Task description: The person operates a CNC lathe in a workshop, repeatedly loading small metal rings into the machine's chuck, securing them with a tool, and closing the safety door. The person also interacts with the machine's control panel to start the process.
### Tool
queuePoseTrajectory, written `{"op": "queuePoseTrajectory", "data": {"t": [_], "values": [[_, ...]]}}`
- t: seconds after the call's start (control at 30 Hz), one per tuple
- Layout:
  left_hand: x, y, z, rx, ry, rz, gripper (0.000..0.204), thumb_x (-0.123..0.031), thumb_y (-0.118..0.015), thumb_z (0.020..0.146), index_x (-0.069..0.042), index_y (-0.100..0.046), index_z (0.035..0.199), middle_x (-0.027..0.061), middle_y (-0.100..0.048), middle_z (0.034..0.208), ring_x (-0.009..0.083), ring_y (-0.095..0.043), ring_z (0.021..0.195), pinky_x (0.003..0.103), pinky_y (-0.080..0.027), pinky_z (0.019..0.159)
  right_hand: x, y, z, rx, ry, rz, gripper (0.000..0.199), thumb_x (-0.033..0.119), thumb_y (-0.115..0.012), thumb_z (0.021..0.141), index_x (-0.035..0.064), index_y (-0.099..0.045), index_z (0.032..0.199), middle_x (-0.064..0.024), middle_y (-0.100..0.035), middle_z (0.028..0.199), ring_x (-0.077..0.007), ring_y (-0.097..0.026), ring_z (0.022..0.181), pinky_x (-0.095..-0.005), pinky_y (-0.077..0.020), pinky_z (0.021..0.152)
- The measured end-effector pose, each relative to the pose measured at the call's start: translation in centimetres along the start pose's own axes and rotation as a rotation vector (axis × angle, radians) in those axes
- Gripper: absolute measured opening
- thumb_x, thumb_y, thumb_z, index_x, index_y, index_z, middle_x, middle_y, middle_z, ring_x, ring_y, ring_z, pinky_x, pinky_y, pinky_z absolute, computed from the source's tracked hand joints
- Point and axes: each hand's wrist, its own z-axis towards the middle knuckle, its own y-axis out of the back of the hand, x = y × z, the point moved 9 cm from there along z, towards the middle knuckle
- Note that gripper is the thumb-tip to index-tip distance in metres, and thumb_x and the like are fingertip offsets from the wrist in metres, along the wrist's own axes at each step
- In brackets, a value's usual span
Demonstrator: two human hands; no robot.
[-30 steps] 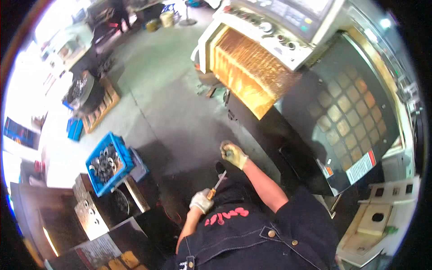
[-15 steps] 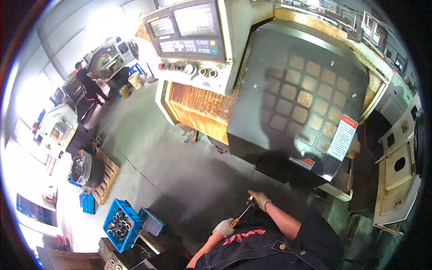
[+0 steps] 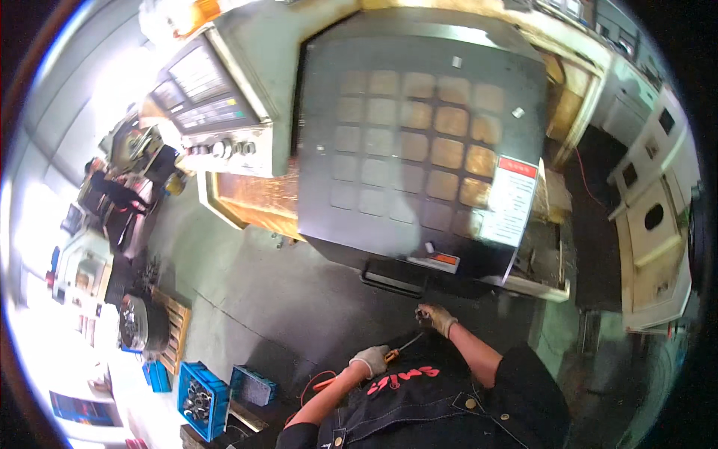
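My left hand [image 3: 369, 361], in a pale glove, is closed around an orange-handled tool [image 3: 392, 355] with a thin metal shaft. The shaft slants up and right toward my right hand [image 3: 440, 319], also gloved. Those fingers pinch a small metal ring-shaped part [image 3: 422, 316], partly hidden by them. Between the shaft's tip and the part there is a small gap. Both hands are in front of my dark apron. Behind my left wrist runs an orange hose or cable [image 3: 323, 384].
A large machine with a dark door [image 3: 419, 150] stands ahead, its control panel [image 3: 202, 93] on the left. A blue crate of metal rings [image 3: 202, 404] and a smaller blue bin [image 3: 253, 385] are at lower left. Far left, a person [image 3: 116, 194] stands among other machines.
My view has turned right, so the machine door fills the middle. The shaft's tip has drawn back from the ring-shaped part. Both hands keep their holds.
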Motion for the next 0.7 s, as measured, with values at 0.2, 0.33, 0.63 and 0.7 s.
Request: {"op": "queuePoseTrajectory", "data": {"t": [0.2,0.33,0.63,0.7], "values": [[-3.2,0.8,2.8,0.071,-0.064,0.080,0.031,-0.015,-0.050,0.070,-0.004,-0.053,0.098,0.0204,-0.059,0.093,0.0342,-0.056,0.090,0.040,-0.045,0.074,-0.5,7.8,-3.0,-0.190,0.115,0.276,0.016,0.017,-0.057,0.080,0.0039,-0.057,0.088,-0.0051,-0.056,0.077,-0.0181,-0.057,0.074,-0.0306,-0.0483,0.067],[-5.0,0.8,4.1,0.084,-0.160,0.168,0.029,-0.018,-0.050,0.072,-0.004,-0.052,0.098,0.0198,-0.058,0.093,0.0359,-0.055,0.089,0.041,-0.044,0.075,-0.9,10.4,-5.5,-0.144,0.389,0.602,0.017,0.017,-0.054,0.081,0.0024,-0.055,0.090,-0.0063,-0.056,0.079,-0.0208,-0.056,0.075,-0.0362,-0.0483,0.072],[-3.4,2.5,4.0,0.062,-0.402,0.056,0.035,-0.019,-0.056,0.069,-0.006,-0.051,0.101,0.0195,-0.055,0.096,0.0348,-0.053,0.093,0.042,-0.043,0.077,6.1,17.2,-14.1,-0.564,0.950,1.057,0.020,0.028,-0.055,0.083,0.0092,-0.055,0.091,-0.0066,-0.056,0.088,-0.0219,-0.052,0.085,-0.0405,-0.0404,0.084],[-1.5,3.8,3.2,0.019,-0.451,-0.040,0.035,-0.018,-0.058,0.069,-0.006,-0.051,0.100,0.0189,-0.056,0.092,0.0353,-0.054,0.089,0.041,-0.043,0.073,10.9,14.9,-16.1,-0.594,0.923,0.985,0.030,0.034,-0.055,0.082,0.0090,-0.053,0.098,-0.0069,-0.054,0.093,-0.0212,-0.051,0.086,-0.0388,-0.0415,0.082]]}}
